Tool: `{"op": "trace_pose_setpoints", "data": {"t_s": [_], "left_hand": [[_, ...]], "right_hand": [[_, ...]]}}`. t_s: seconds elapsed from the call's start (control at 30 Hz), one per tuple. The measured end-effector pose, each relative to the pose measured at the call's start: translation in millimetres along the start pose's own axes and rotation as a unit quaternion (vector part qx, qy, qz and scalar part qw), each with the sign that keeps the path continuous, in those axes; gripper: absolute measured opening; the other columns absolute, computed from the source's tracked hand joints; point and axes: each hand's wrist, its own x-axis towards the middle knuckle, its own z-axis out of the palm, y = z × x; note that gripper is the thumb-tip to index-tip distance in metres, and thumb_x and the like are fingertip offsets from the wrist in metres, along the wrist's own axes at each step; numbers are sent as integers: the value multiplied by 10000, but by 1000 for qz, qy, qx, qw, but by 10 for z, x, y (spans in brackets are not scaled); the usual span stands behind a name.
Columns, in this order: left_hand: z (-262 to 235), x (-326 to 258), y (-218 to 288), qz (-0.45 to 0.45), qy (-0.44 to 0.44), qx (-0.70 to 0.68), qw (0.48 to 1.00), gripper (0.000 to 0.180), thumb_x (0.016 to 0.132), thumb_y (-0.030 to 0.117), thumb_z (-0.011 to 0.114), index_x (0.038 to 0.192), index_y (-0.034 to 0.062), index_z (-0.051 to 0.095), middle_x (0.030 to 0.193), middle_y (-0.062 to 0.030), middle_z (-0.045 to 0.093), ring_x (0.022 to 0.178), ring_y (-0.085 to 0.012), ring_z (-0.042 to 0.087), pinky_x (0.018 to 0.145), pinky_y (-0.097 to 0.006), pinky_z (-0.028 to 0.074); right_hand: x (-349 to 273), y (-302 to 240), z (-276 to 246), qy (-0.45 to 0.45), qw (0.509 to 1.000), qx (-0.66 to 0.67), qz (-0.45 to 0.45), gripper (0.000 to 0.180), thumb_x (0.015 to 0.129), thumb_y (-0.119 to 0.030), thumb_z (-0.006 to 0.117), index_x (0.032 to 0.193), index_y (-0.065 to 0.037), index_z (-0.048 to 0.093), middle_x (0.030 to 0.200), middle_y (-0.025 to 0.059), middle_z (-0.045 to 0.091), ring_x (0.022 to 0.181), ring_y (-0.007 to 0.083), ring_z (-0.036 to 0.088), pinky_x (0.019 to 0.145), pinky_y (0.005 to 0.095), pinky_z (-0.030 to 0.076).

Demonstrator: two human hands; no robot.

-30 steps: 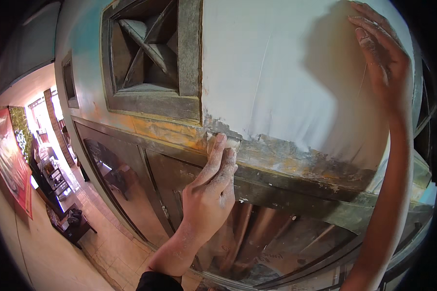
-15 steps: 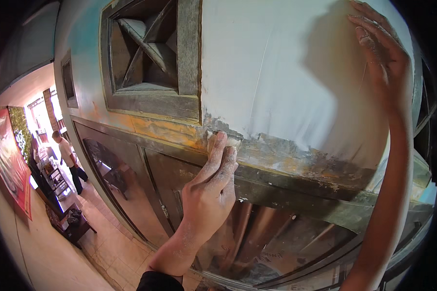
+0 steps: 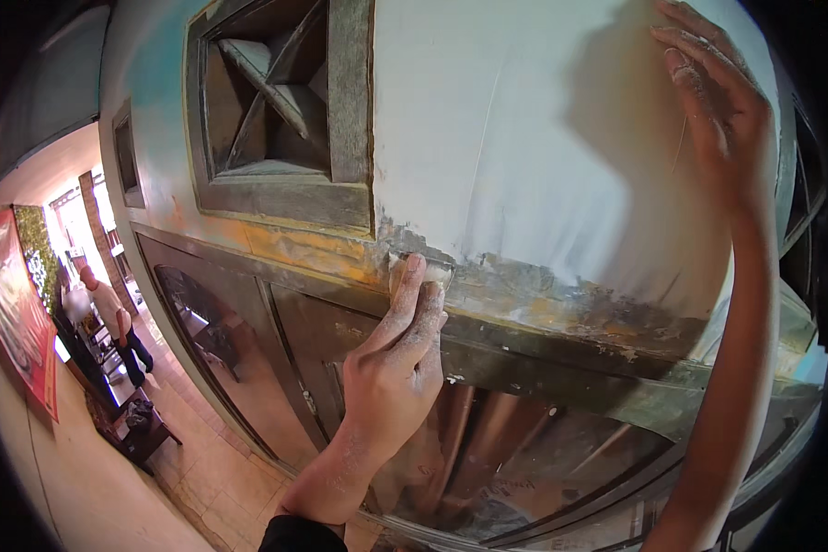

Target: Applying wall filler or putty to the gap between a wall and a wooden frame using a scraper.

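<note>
Patchy wall; left hand half-hides pale piece.

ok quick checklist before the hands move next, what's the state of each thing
1. Left hand on the pale flat piece: ok, fingers lie over it.
2. Piece at the patchy strip below the white wall: ok.
3. Piece's whole outline visible: not ok, fingers cover part.
4. Right hand free of objects: ok, none seen in it.
5. Right hand touching the wall: cannot tell.
6. Other person clear of both hands: ok, well off at left.
</note>
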Motion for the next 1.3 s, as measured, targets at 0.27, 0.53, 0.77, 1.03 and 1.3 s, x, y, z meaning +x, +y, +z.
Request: {"op": "trace_pose_setpoints", "data": {"t_s": [0.27, 0.53, 0.77, 1.03, 1.3], "left_hand": [[33, -14, -2, -15, 28, 21, 999, 353, 889, -112, 680, 1225, -27, 750, 1479, -167, 627, 1297, -318, 663, 989, -367, 614], [-5, -16, 36, -13, 1, -3, 1000, 404, 894, -204, 603, 1269, -93, 703, 1515, -238, 574, 1380, -375, 584, 920, -355, 663], [-13, 4, 34, -4, 8, -4, 1000, 402, 888, -205, 597, 1260, -96, 705, 1500, -243, 586, 1354, -372, 609, 920, -354, 663], [14, 11, 43, -20, 25, 8, 999, 358, 895, -101, 672, 1235, -19, 748, 1478, -159, 628, 1304, -319, 655, 991, -362, 612], [18, -8, 21, -16, 23, 9, 1000, 378, 887, -94, 680, 1250, -9, 744, 1487, -146, 625, 1296, -311, 662, 970, -361, 619]], "right_hand": [[27, -37, 65, 103, 993, 10, -64, 173, 949, -106, 714, 1036, 37, 757, 1189, 218, 737, 1231, 378, 652, 1084, 501, 483], [112, -451, -46, 59, 997, -59, -3, 165, 950, -103, 704, 1011, 40, 757, 1189, 219, 741, 1236, 379, 651, 1086, 498, 482], [118, -429, -42, 65, 997, -43, -6, 173, 945, -106, 698, 1003, 48, 753, 1194, 227, 740, 1237, 382, 653, 1085, 500, 482], [79, -354, -23, 83, 995, -35, -40, 168, 952, -99, 693, 1010, 46, 756, 1194, 239, 737, 1225, 386, 657, 1076, 505, 487], [94, -471, -12, 70, 996, -59, -6, 164, 956, -94, 688, 1005, 47, 758, 1181, 233, 741, 1228, 383, 661, 1070, 502, 495]]}}
